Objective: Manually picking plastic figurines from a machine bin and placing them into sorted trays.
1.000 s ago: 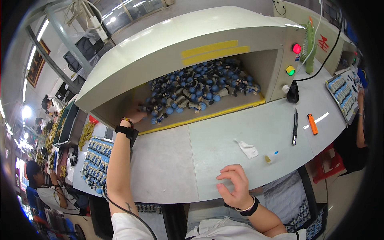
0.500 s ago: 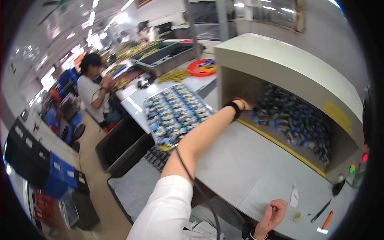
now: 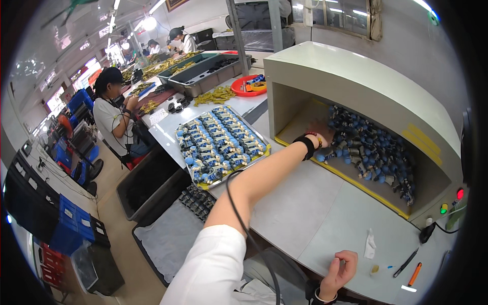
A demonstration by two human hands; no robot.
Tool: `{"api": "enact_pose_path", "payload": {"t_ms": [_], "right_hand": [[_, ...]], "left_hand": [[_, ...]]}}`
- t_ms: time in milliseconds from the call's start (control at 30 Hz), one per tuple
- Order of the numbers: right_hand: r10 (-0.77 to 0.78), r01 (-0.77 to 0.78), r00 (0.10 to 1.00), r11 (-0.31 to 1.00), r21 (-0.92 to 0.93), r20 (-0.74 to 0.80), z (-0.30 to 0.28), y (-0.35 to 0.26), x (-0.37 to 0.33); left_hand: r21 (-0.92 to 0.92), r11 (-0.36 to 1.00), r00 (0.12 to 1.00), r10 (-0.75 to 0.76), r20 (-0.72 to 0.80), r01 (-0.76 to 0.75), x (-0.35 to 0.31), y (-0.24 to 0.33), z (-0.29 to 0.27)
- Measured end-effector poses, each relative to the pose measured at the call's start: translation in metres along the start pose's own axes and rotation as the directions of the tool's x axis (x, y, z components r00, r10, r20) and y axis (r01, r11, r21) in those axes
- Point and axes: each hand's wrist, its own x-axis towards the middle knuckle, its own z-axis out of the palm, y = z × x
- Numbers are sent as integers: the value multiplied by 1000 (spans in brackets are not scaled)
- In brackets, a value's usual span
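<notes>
My left hand (image 3: 322,133), wearing a red wristband and a black strap, reaches inside the open-fronted cream box (image 3: 351,66). It is beside a heap of small blue and grey figurines (image 3: 376,147). Motion smears its fingers, so their grip is unclear. Near the front edge of the grey table (image 3: 305,203), my right hand (image 3: 343,270) is loosely curled, its thumb apart from the fingers, with nothing visible in it. Left of the box, a tray (image 3: 268,151) bears rows of similar blue-headed figurines (image 3: 218,140).
A white scrap (image 3: 370,244), a black pen-like tool (image 3: 405,263) and an orange-handled tool (image 3: 415,274) lie at right. Beyond the tray are a red basin (image 3: 239,90) and grey bins (image 3: 198,86). A co-worker (image 3: 112,112) sits at left. A dark cable (image 3: 234,203) crosses my left arm.
My left hand has moved slightly right, closer to the figurine heap. The whole view has shifted a little and sharpened. My right hand stays in nearly the same place.
</notes>
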Motion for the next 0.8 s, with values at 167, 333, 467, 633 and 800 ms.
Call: {"api": "enact_pose_path", "payload": {"t_ms": [167,333,467,633,800], "right_hand": [[-55,57,996,998,-26,64,-5,10,-2],[-89,97,990,993,-68,109,3,-6,-1],[-82,89,992,993,-78,98,9,-6,-2],[-145,152,988,978,-141,61,-7,5,-3],[-290,296,954,950,-97,74,10,11,11]], "left_hand": [[-109,993,972,66,225,-42,-87,39,-41],[-102,979,982,183,56,-176,-75,7,-18],[-114,986,992,126,0,-125,-66,-3,-18],[39,985,984,164,69,-166,-60,38,-22],[-9,997,995,74,67,-73,-122,45,-76]]}}
